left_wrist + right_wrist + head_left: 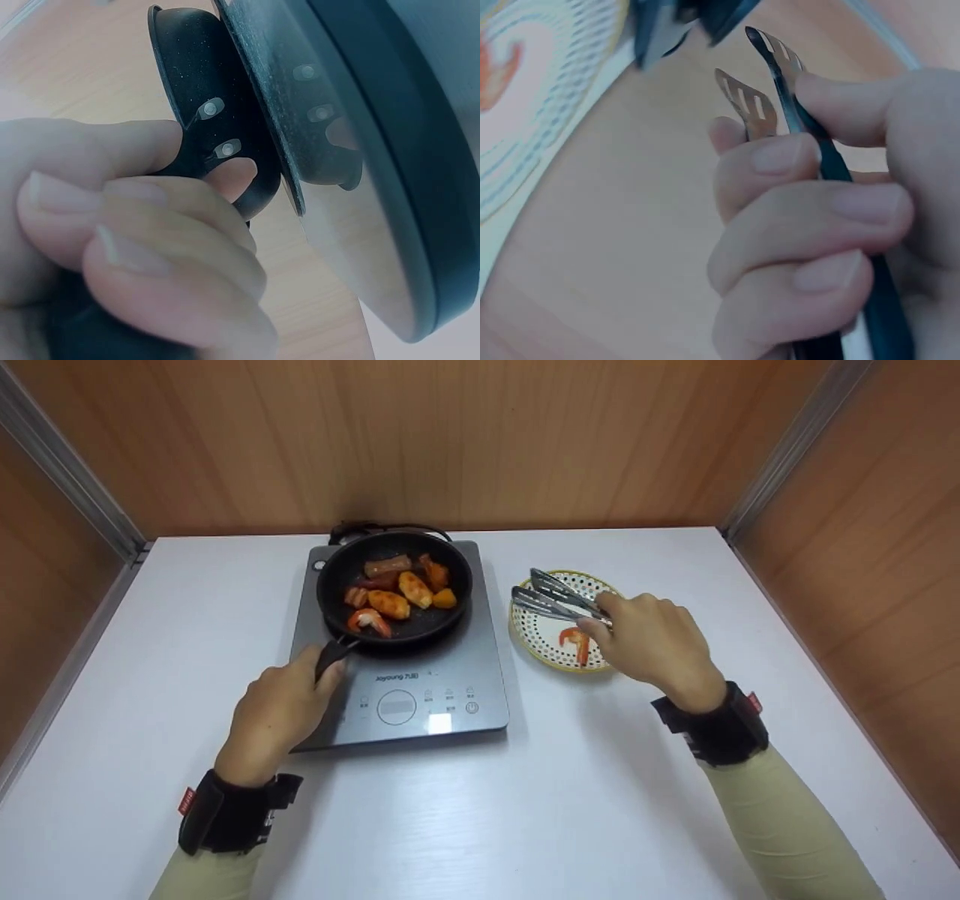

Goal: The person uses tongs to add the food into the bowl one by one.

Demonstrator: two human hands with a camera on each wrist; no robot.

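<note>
My left hand [277, 709] grips the black handle [330, 658] of a frying pan [427, 627] on the induction cooker. In the pan lie a shrimp [369, 621], golden-brown oblong pieces [388, 604], reddish meat strips [388, 566] and an orange chunk [445, 598]. My right hand [652, 645] holds slotted metal tongs [551, 606] over a plate [523, 639] with a dotted pattern and yellow rim. The tongs' two tips stand apart with nothing between them. Below them, another shrimp [581, 645] rests on the plate. In the right wrist view, curled fingers wrap the tongs' dark handles [889, 307].
The grey induction cooker [450, 671] has touch controls along its front. A black cord [405, 526] runs behind the pan. Wood-grain panels [510, 442] enclose the white table [450, 817] at the back and both sides. The plate stands just right of the cooker.
</note>
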